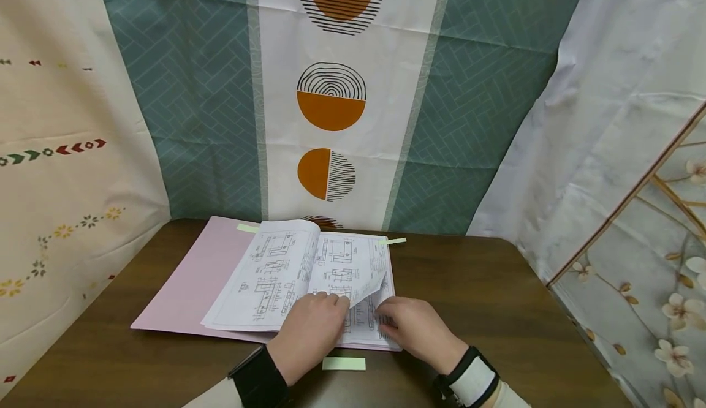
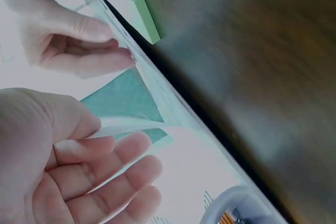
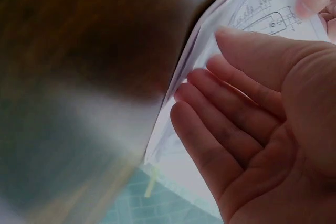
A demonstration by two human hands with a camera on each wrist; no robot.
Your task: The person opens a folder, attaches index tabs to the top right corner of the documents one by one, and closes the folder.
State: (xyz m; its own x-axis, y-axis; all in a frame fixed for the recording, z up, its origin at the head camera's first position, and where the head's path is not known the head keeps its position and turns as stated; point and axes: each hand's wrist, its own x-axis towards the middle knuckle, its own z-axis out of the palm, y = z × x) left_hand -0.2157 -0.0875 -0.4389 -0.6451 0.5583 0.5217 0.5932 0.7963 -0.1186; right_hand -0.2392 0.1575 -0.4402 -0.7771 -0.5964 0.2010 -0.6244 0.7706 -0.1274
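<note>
A bound set of printed technical drawings (image 1: pixel 276 273) lies open on a pink folder (image 1: pixel 193 279). My left hand (image 1: pixel 314 325) is over the lower middle of the right-hand page. Between its thumb and index finger it pinches a lifted sheet (image 1: pixel 368 288), whose corner curls up; the other fingers are loosely extended in the left wrist view. My right hand (image 1: pixel 416 328) is at the right edge of the pages. In the right wrist view, its thumb and fingers (image 3: pixel 202 140) stand apart, with fingertips beside the page edges; whether they touch cannot be told.
Pale green sticky strips (image 1: pixel 396 241) mark the top right of the pages and the folder's top. Another green strip (image 1: pixel 344 364) lies on the brown table (image 1: pixel 469 285) near me. Patterned cloth (image 1: pixel 215 89) hangs behind and at both sides.
</note>
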